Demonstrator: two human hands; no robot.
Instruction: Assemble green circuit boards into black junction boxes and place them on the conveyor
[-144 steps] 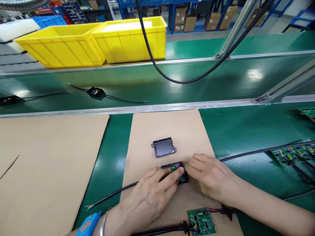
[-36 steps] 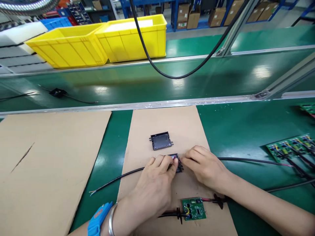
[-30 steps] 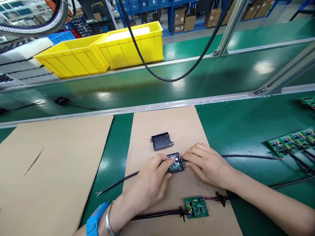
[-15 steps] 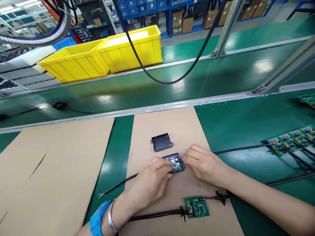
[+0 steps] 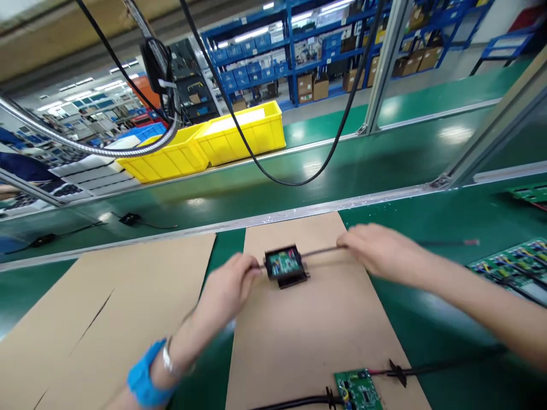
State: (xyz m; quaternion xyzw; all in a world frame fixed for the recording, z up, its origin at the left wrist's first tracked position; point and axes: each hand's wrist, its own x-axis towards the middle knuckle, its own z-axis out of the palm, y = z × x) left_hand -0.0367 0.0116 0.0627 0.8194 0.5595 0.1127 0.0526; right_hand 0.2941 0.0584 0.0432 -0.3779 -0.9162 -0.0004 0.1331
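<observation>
A small black plastic case (image 5: 284,262) with a green circuit board in it hangs between my hands, above the cardboard. Its left cable is pinched in my left hand (image 5: 231,283), close to the case. My right hand (image 5: 376,249) grips the black cable (image 5: 320,250) on its right side, some way out, and the cable's end sticks out beyond the hand. Beneath the case, a second black case part (image 5: 294,279) is mostly hidden. Nearer to me lies a bare green circuit board (image 5: 359,389) with black cables at both ends, touched by neither hand.
Cardboard sheets (image 5: 141,296) cover parts of the green table. Several joined circuit boards (image 5: 513,265) lie at the right. Yellow bins (image 5: 243,134) stand behind the metal rail (image 5: 290,215). A black cable loop (image 5: 294,183) hangs in front, and a metal post (image 5: 387,68) rises beyond.
The case with its board has come up off the cardboard and moved away from me, over the other case part. Both hands have moved from the case onto its cables. The camera view has tilted up.
</observation>
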